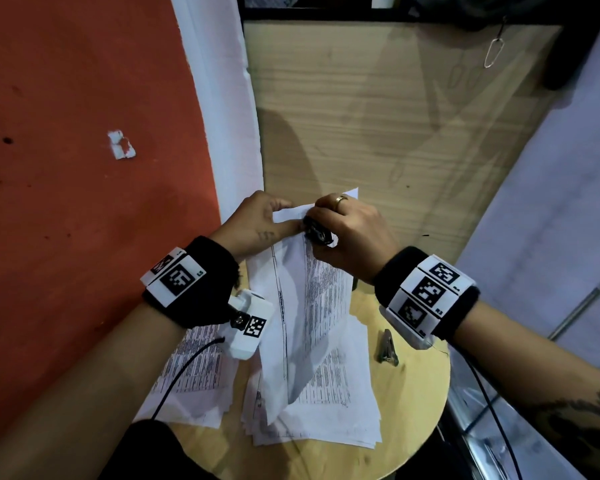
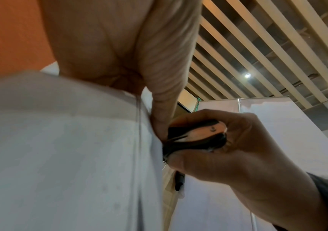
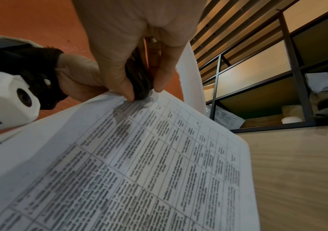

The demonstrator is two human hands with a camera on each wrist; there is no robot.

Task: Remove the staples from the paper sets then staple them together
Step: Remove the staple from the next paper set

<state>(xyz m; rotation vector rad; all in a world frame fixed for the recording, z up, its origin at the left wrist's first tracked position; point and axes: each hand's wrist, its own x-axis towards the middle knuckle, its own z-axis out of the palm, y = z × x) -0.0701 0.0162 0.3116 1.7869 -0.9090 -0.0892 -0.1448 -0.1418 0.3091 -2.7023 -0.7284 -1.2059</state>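
Observation:
A stapled set of printed papers (image 1: 305, 306) hangs in the air above the table. My left hand (image 1: 274, 220) pinches its top corner between thumb and fingers. My right hand (image 1: 340, 226) grips a black staple remover (image 1: 317, 232), and the tool's front end presses against that same corner. In the left wrist view the staple remover (image 2: 196, 137) sits in my right hand (image 2: 238, 156), beside my left thumb (image 2: 159, 101), with a bent staple (image 2: 164, 165) sticking out of the paper (image 2: 60, 140) just below it. The right wrist view shows the remover (image 3: 139, 78) on the printed sheet (image 3: 139, 156).
Two loose stacks of printed paper (image 1: 194, 368) (image 1: 326, 417) lie on the round wooden table (image 1: 413, 393). A grey metal stapler (image 1: 388, 348) lies to their right. A wooden cabinet panel (image 1: 378, 116) stands behind, an orange wall (image 1: 84, 168) to the left.

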